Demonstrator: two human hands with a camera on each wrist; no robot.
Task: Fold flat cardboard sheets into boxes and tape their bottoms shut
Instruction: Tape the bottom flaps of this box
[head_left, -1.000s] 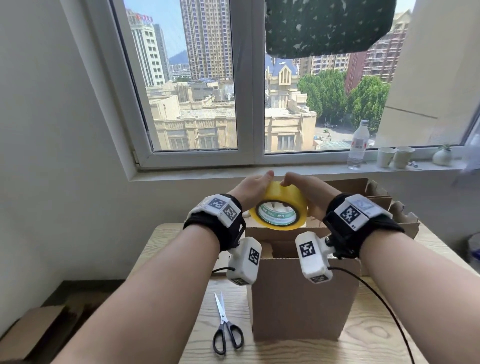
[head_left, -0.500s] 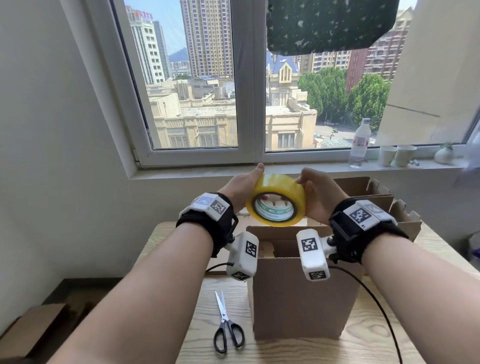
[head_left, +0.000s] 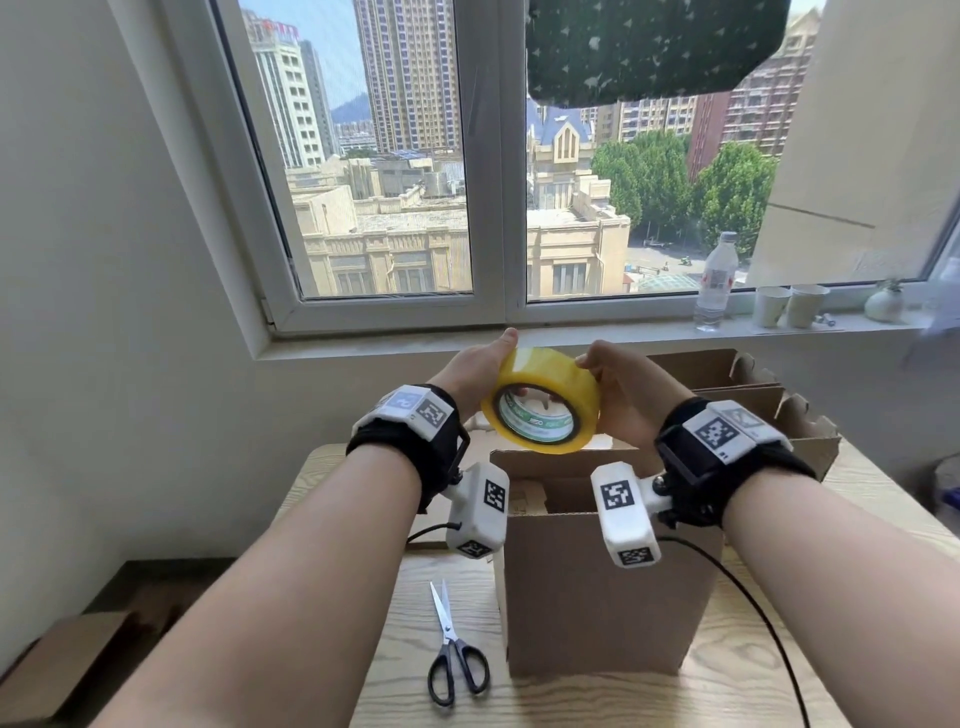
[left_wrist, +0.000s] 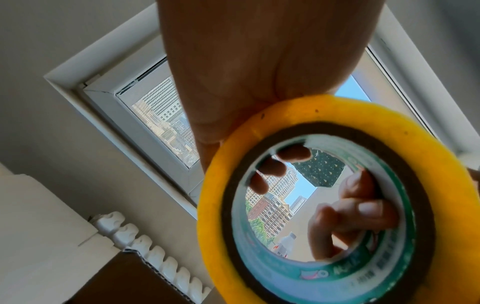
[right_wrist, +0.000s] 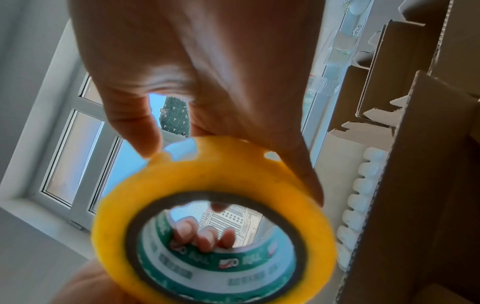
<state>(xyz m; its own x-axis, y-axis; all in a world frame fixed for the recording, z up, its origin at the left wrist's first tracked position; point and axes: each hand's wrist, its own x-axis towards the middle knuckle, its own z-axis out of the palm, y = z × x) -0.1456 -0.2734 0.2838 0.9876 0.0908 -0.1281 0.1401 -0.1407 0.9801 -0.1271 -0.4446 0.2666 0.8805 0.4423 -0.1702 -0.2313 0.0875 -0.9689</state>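
Note:
I hold a yellow tape roll (head_left: 540, 402) in the air above an upright brown cardboard box (head_left: 597, 597) on the wooden table (head_left: 405, 696). My left hand (head_left: 480, 371) grips the roll's left side, thumb over the top. My right hand (head_left: 618, 395) grips its right side, thumb on the top edge. In the left wrist view the tape roll (left_wrist: 335, 197) fills the lower right, with fingertips (left_wrist: 270, 168) showing through its core. In the right wrist view the tape roll (right_wrist: 215, 222) sits under my thumb, and fingers show inside the green-printed core.
Black-handled scissors (head_left: 454, 654) lie on the table left of the box. More folded cardboard boxes (head_left: 789, 415) stand behind at the right. A bottle (head_left: 717, 280) and paper cups (head_left: 789, 306) sit on the windowsill. A cable (head_left: 753, 613) trails from my right wrist.
Both hands have lifted the tape roll slightly higher above the box and turned it a little; my right thumb now sits on its top edge.

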